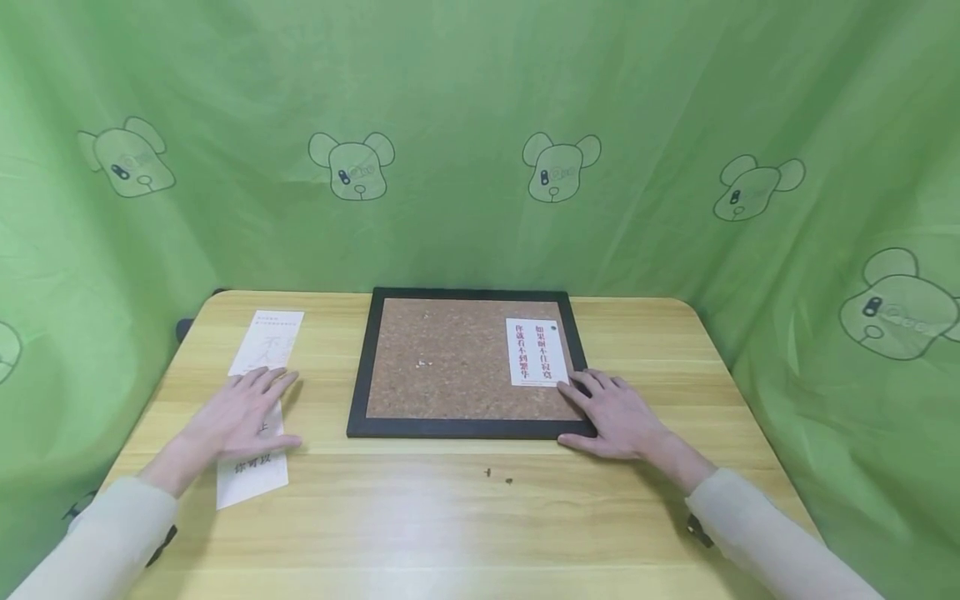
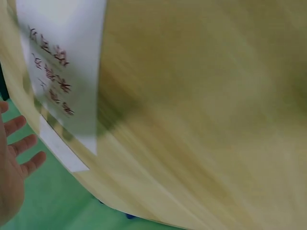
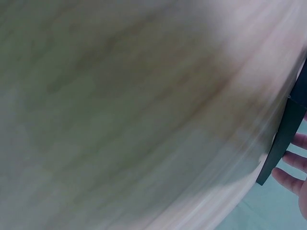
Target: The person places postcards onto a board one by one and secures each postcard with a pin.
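Note:
My left hand [image 1: 240, 412] is spread, fingers extended, over white paper cards printed with characters. Past its fingertips lies a pale card [image 1: 267, 333]; under the thumb side shows another card [image 1: 255, 482]. In the left wrist view the hand [image 2: 14, 153] hovers with its shadow falling on a card [image 2: 67, 62] with red writing. My right hand [image 1: 615, 417] rests at the lower right corner of a black-framed cork board [image 1: 450, 358], its fingers loosely extended. A white card [image 1: 534, 352] with red characters sits on the cork's right side, a dark pin [image 1: 553, 327] at its top right corner.
Two tiny dark pieces, a first one [image 1: 488, 472] and a second one [image 1: 508, 481], lie on the wooden table [image 1: 420, 533] in front of the board. Small white marks [image 1: 424, 363] show on the cork. A green curtain [image 1: 465, 233] surrounds the table's back and sides.

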Motion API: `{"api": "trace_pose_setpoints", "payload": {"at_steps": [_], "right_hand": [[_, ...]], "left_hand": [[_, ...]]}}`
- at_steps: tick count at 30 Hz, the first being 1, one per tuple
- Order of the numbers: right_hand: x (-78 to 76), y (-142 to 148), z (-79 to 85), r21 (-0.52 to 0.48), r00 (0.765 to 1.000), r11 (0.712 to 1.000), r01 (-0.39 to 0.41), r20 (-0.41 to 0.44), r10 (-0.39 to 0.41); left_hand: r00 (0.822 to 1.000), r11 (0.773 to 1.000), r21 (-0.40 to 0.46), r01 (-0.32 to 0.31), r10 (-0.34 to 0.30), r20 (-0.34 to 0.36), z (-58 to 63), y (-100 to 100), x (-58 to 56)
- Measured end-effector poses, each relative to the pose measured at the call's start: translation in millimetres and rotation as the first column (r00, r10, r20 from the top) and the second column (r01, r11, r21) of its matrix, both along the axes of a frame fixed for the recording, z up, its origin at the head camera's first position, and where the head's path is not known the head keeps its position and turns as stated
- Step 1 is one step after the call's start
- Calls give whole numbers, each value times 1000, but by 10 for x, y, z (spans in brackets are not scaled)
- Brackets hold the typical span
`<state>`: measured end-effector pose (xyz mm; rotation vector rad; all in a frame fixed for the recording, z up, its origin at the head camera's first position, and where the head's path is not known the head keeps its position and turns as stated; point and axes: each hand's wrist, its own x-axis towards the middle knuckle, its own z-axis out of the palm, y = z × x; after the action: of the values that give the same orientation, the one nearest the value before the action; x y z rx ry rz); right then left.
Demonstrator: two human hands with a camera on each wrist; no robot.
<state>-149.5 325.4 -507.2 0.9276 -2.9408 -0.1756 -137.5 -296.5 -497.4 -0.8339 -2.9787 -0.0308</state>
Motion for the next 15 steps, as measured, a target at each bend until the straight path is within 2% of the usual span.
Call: {"api": "trace_pose_setpoints", "payload": {"at_steps": [9, 15], "right_hand": [[7, 16, -17, -6, 1000, 1000, 0, 3, 0], [-15, 15, -25, -8, 1000, 1000, -4, -4, 4]], "left_hand": [[1000, 999, 47, -2, 3, -16, -125, -195, 148], [999, 997, 67, -42, 42, 3, -201, -305, 253]]}}
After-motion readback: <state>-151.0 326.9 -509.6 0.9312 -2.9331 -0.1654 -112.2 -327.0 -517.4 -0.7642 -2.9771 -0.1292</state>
